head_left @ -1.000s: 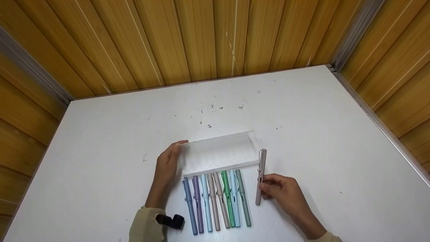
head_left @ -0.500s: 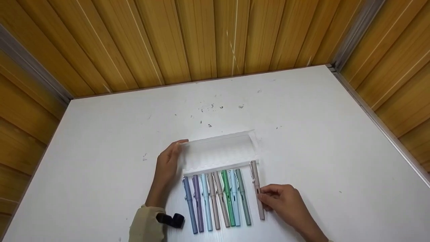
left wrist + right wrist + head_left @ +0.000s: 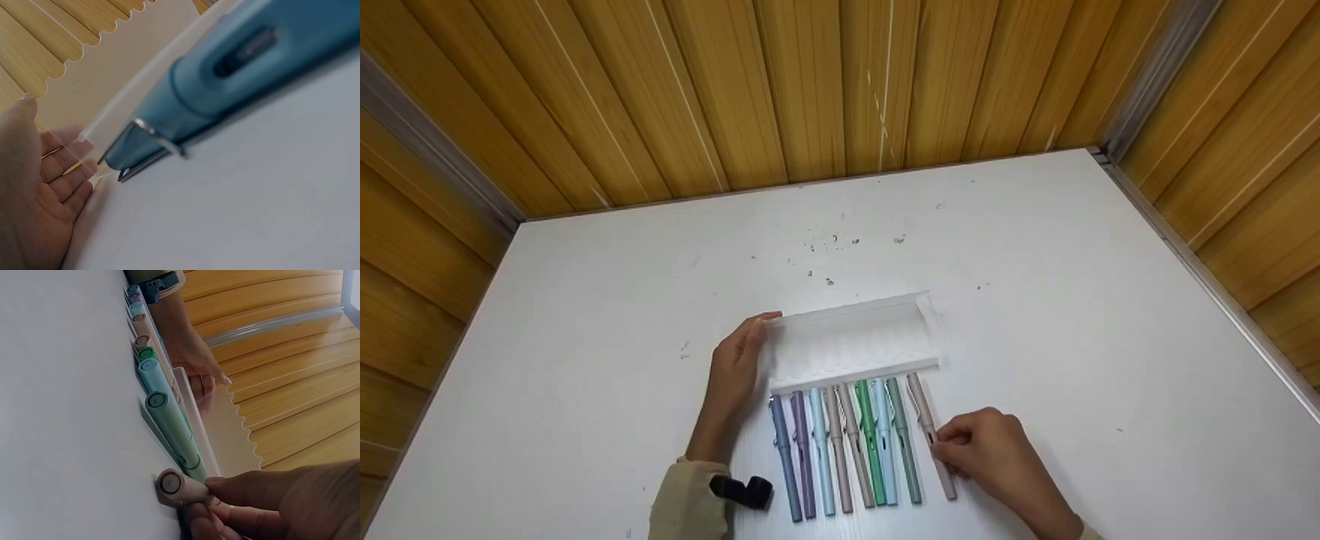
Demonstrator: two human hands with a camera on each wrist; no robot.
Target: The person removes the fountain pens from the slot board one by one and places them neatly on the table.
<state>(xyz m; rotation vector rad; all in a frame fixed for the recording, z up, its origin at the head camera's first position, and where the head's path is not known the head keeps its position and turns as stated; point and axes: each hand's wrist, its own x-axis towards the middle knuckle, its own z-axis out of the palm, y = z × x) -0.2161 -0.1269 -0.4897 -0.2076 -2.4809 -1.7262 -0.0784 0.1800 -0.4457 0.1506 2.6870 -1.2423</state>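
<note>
My right hand (image 3: 986,450) pinches a taupe pen (image 3: 937,454) between thumb and fingers, at the right end of a row of pens. In the right wrist view the thumb and fingers close on its barrel, its round end facing the camera. My left hand (image 3: 737,364) holds a clear plastic tray (image 3: 847,341) by its left end, the thumb at the scalloped edge and the fingers seen through the wall. Just below the tray lie several pens: a dark blue pen (image 3: 785,457) leftmost, then purple, light blue, taupe, a green pen (image 3: 870,450), light blue and a grey-green pen (image 3: 905,450).
Everything lies on a white table (image 3: 1072,300) with dark scuff marks behind the tray. Wood-look panels (image 3: 810,90) rise around its back and sides. A black camera mount (image 3: 742,491) sits on my left wrist, close to the leftmost pens.
My right hand has brought the taupe pen down and left, from beside the tray to the right of the grey-green pen. The left hand and tray have stayed in place.
</note>
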